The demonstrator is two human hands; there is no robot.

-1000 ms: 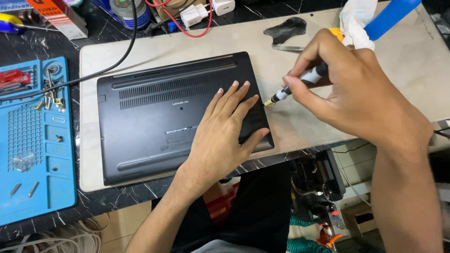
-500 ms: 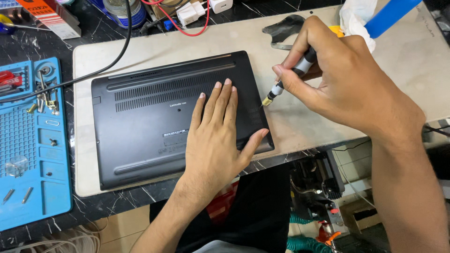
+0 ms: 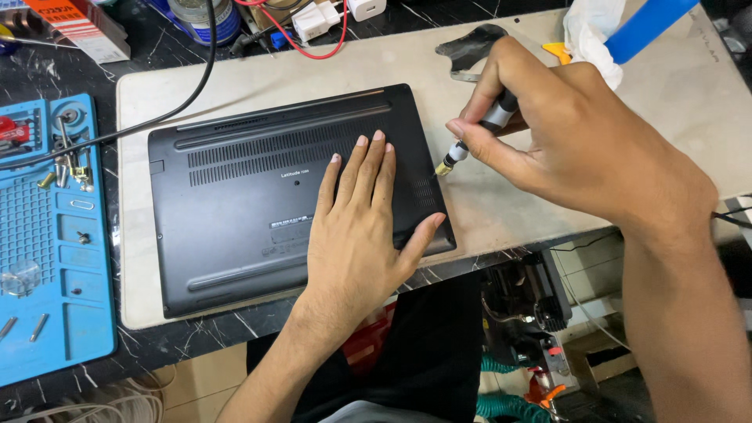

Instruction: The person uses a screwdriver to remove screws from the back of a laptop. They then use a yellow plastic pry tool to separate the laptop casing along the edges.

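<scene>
Left hand (image 3: 356,235) flat, fingers spread, pinning black laptop (image 3: 258,204) on beige mat (image 3: 501,227); right hand (image 3: 564,141) pinches screwdriver (image 3: 478,137), tip at laptop's right edge.

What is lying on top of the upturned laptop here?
The left hand lies flat, palm down, on the laptop, right of its middle. The right hand holds a screwdriver with its tip by the laptop's right edge. The patch of case under the palm is hidden.
</scene>
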